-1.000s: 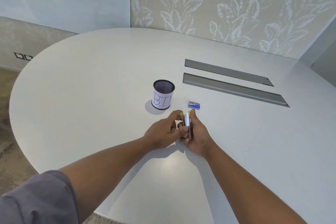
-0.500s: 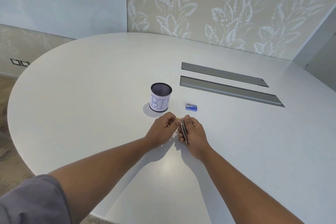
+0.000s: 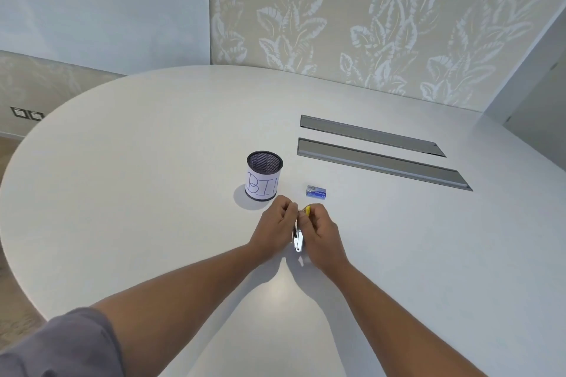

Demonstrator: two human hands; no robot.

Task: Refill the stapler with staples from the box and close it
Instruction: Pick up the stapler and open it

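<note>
A small metal stapler [image 3: 297, 240] with a yellow end [image 3: 307, 210] is held between both hands just above the white table [image 3: 153, 168]. My right hand [image 3: 321, 236] is closed around its right side. My left hand [image 3: 275, 228] pinches it from the left at the far end. Most of the stapler is hidden by fingers, so I cannot tell whether it is open. The small blue and white staple box [image 3: 315, 192] lies on the table just beyond my right hand, apart from it.
A black mesh cup [image 3: 264, 176] with a paper label reading "BIN" stands just beyond my left hand. Two long grey cable slots [image 3: 382, 162] run across the table at the far right. The table's rounded edge curves along the left.
The stapler has tipped down from upright to lie lower between my hands, its shiny end now toward me. Both hands stay on it. The view has tilted down a little.
</note>
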